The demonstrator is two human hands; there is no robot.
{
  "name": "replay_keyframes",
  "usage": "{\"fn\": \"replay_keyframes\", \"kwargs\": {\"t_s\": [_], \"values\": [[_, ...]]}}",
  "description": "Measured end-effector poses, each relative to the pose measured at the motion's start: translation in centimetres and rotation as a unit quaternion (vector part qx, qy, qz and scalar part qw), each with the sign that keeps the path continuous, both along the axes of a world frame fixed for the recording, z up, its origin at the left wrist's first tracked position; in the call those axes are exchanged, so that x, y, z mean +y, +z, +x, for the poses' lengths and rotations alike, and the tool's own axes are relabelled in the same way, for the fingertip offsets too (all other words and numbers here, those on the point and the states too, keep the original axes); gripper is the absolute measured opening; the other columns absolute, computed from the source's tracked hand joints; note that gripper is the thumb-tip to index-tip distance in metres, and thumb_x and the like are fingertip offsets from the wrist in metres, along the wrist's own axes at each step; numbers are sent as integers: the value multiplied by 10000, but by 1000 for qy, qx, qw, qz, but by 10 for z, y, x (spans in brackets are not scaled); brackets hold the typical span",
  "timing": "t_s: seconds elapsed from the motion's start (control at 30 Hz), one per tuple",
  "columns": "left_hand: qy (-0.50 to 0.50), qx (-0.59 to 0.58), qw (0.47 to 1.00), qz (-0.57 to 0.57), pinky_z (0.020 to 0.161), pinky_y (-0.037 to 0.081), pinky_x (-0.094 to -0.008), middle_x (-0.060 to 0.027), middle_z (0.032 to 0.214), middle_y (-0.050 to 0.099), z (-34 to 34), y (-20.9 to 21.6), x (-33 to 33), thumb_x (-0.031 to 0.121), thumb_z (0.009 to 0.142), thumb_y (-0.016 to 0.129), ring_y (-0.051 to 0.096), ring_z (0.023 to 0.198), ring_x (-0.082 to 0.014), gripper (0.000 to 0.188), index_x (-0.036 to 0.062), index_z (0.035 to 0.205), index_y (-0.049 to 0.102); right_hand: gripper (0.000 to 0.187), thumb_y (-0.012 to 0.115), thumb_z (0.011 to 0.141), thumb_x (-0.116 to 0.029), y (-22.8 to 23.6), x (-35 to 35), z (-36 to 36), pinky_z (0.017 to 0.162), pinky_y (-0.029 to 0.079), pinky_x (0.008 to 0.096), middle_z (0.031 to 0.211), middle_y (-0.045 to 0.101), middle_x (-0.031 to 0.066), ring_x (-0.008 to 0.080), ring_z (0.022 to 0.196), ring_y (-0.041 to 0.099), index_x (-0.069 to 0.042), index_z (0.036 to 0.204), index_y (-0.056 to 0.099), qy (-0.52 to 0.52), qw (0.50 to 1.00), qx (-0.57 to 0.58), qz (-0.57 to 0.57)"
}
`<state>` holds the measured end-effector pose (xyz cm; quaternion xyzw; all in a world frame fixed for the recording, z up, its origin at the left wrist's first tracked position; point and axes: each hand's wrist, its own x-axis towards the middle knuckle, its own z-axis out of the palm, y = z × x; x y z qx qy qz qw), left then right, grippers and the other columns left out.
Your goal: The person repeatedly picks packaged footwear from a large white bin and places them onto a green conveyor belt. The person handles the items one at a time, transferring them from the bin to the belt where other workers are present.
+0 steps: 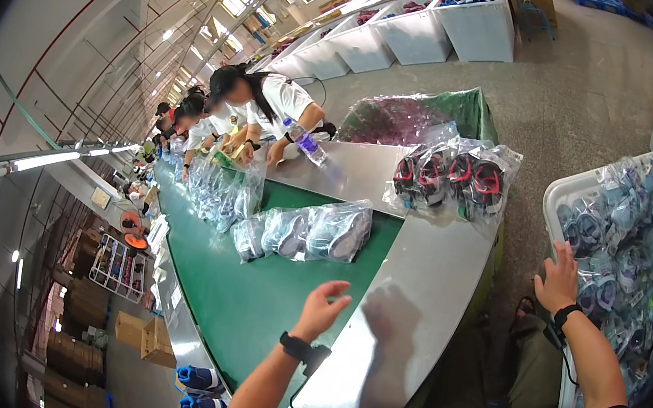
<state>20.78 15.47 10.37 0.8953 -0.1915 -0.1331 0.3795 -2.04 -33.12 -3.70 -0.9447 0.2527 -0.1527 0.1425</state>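
I see the bare left hand point(321, 311) half open and empty, near clear plastic bags of grey shoes point(343, 237) on the flat green belt point(206, 291). The bare right hand point(557, 283) is spread wide by the white plastic tub point(557, 201); I can't tell if it touches the clear bags of pale blue shoes point(625, 228) inside. Shine hides bits of them, and black swallows the tub's right side.

White bins point(416, 42) stand in a row.
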Motion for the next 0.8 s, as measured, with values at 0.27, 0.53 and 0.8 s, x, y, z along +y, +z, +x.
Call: {"fn": "replay_keyframes", "kwargs": {"t_s": [0.27,0.53,0.8], "values": [[181,-211,956,97,1073,461,-428,-258,1295,660,167,-46,16,320,851,787,608,1240,-383,597,-48,1299,645,308,791,762,-189,4,1,3,1156,315,545,1495,409,194,437,1493,275,-31,986,651,6,999,-31,-7],[221,7,971,86,835,557,-401,-209,1049,728,247,-114,7,519,813,808,711,938,-321,711,-83,1166,674,324,801,750,-185,2,-1,6,1142,325,548,1478,413,187,442,1478,295,-29,988,647,3,999,-30,-19],[241,91,951,-170,498,514,-333,-55,875,638,134,-91,-24,242,827,862,623,640,-166,485,4,1124,562,338,788,772,-203,5,0,5,1137,336,541,1485,414,171,426,1476,303,-24,1020,645,-9,1000,-28,-6]]}}
